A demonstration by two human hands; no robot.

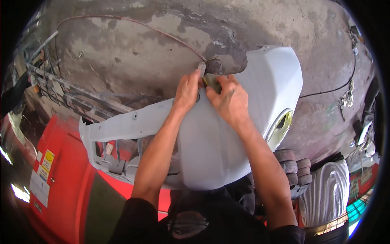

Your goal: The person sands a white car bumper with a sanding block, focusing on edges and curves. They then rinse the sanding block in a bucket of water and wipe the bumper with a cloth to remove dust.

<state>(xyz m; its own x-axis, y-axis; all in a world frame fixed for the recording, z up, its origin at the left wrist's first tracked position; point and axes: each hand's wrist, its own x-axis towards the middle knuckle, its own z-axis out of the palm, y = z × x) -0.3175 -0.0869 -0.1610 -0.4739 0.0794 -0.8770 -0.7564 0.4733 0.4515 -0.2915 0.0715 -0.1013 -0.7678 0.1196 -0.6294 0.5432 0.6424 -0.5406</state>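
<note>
A pale grey car bumper (205, 142) spans the middle of the view, with a grille opening at its left and a lamp opening at its right. At its far edge my left hand (187, 91) is closed on a narrow grey tip (202, 67), which looks like part of the bumper. Just right of it, my right hand (231, 97) pinches a small olive-brown pad (212, 82) with a yellowish edge, like a sanding pad. This pad touches or nearly touches the bumper edge beside my left fingers. My fingers partly cover the pad.
A thin reddish hose (122, 17) curves over the stained concrete floor (146, 44) to near my hands. Metal frame bars (81, 91) stand at left, above a red cabinet (61, 179). At right lie a black cable (325, 92), stacked dark rolls (289, 166) and silvery folded sheeting (327, 193).
</note>
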